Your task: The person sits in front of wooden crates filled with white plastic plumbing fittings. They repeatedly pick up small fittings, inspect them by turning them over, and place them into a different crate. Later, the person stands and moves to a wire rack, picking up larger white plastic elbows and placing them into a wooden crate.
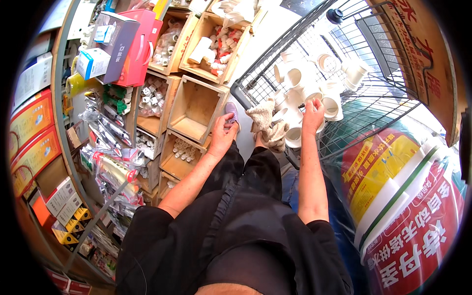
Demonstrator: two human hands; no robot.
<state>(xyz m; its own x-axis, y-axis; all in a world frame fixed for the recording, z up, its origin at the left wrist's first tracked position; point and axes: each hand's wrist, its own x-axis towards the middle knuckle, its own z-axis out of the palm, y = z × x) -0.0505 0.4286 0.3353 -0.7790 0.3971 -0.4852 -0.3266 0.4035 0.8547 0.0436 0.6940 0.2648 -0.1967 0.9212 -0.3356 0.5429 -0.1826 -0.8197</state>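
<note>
My right hand [313,112] is over the white plastic pipe fittings [294,78] in a black wire shopping cart [254,75]. A small dark object [301,106] shows at its fingertips; whether it is held is hard to tell. Beside the fittings, a beige knitted glove or cloth [271,125] hangs over the cart's near edge. My left hand [223,134] is above my shoe, right of an empty wooden bin [193,107], with its fingers curled and nothing visible in them. A wooden bin [217,77] farther up holds white fittings, some in bags with red marks.
Shelves at left carry boxes, a red carton [138,48] and bagged metal parts [110,136]. Below the bare bin, another bin [166,147] holds small white fittings. Large plastic-wrapped tanks [413,206] stand at right, beneath a leaning wooden board [438,73]. A dark cap [335,16] lies at the cart's far end.
</note>
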